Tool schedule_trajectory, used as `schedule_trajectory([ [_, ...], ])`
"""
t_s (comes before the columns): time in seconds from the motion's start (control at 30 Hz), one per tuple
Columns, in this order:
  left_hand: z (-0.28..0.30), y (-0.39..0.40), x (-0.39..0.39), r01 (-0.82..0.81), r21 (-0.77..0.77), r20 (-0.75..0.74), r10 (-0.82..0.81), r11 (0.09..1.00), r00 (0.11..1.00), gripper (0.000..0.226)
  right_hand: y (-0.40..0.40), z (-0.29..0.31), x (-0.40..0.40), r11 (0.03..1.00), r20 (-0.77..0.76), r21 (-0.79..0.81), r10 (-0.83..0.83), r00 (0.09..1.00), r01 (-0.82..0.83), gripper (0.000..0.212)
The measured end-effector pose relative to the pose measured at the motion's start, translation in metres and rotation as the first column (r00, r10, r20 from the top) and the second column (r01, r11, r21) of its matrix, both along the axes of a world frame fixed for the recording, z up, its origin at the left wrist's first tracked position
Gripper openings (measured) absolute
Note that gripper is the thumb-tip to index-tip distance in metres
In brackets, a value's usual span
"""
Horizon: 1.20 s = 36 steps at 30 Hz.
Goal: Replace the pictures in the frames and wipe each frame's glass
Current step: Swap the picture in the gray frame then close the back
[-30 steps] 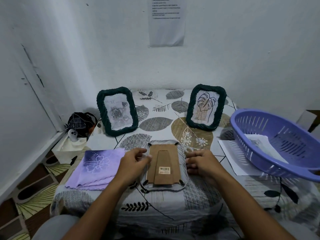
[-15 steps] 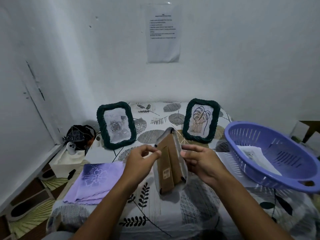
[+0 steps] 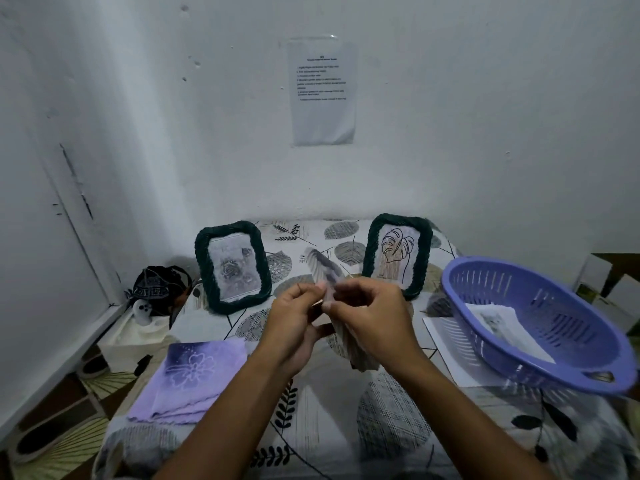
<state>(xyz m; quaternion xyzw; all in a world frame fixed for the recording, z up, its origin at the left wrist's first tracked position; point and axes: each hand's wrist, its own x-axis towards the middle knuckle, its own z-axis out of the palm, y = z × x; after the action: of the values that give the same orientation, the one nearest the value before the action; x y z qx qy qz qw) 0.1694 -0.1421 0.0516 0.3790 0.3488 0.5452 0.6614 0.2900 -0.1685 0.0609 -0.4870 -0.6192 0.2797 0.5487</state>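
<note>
I hold a small light-coloured picture frame [image 3: 325,271] up over the table, blurred by motion and seen nearly edge-on. My left hand [image 3: 294,317] grips its left side and my right hand [image 3: 370,317] grips its right side. Two dark green braided frames stand at the back: one with a rose picture [image 3: 232,266] on the left, one with a leaf drawing [image 3: 398,252] on the right. A folded purple cloth [image 3: 188,379] lies at the left front.
A purple plastic basket [image 3: 540,327] with a printed picture [image 3: 502,323] inside sits at the right, on a white sheet [image 3: 446,344]. A dark bag [image 3: 157,285] and a white box [image 3: 135,336] lie off the table's left edge. Walls close in behind and left.
The frame lay face down on the table, was lifted by both hands, and is now turned further, raised in front of me. The view has tilted upward.
</note>
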Motion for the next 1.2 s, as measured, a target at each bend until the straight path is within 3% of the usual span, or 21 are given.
schedule_trajectory([
  [0.07, -0.004, 0.001, -0.008, 0.033, -0.030, 0.087, -0.030, 0.999, 0.996, 0.012, 0.002, -0.001, 0.001, 1.000, 0.005, -0.007, -0.008, 1.000, 0.008, 0.020],
  [0.17, -0.011, 0.002, -0.018, 0.060, -0.089, 0.161, -0.045, 0.994, 0.986, 0.049, 0.008, -0.006, 0.010, 0.997, -0.072, -0.052, -0.063, 0.995, 0.060, 0.007],
  [0.3, -0.030, 0.004, -0.031, 0.086, -0.174, 0.207, -0.049, 0.981, 0.977, 0.048, 0.020, -0.029, 0.027, 0.961, -0.080, -0.221, -0.190, 0.979, 0.168, 0.024],
  [0.37, -0.040, 0.005, -0.035, 0.096, -0.199, 0.208, -0.053, 0.975, 0.977, 0.046, 0.025, -0.040, 0.033, 0.913, -0.139, -0.395, -0.166, 0.976, 0.099, 0.034],
  [0.47, -0.051, 0.008, -0.041, 0.072, -0.253, 0.199, -0.021, 0.965, 0.980, 0.047, 0.027, -0.048, 0.037, 0.796, -0.367, -0.597, -0.157, 0.917, -0.103, 0.032],
  [0.63, -0.065, 0.015, -0.046, 0.076, -0.341, 0.184, -0.013, 0.937, 0.983, 0.049, 0.036, -0.065, 0.042, 0.741, -0.478, -0.641, -0.184, 0.859, -0.199, 0.041],
  [0.73, -0.070, 0.020, -0.048, 0.047, -0.366, 0.113, -0.006, 0.930, 0.994, 0.047, 0.041, -0.072, 0.044, 0.743, -0.476, -0.642, -0.196, 0.857, -0.187, 0.040],
  [0.9, -0.079, 0.027, -0.052, -0.045, -0.301, -0.181, -0.011, 0.953, 0.983, 0.022, 0.046, -0.084, 0.050, 0.733, -0.482, -0.656, -0.223, 0.847, -0.181, 0.041],
  [1.03, -0.081, 0.031, -0.058, -0.046, -0.248, -0.342, -0.043, 0.968, 0.939, 0.025, 0.047, -0.089, 0.051, 0.728, -0.435, -0.667, -0.209, 0.876, -0.158, 0.042],
  [1.2, -0.081, 0.039, -0.061, -0.051, -0.266, -0.410, -0.065, 0.963, 0.910, 0.032, 0.047, -0.090, 0.051, 0.718, -0.363, -0.685, -0.186, 0.913, -0.126, 0.043],
])
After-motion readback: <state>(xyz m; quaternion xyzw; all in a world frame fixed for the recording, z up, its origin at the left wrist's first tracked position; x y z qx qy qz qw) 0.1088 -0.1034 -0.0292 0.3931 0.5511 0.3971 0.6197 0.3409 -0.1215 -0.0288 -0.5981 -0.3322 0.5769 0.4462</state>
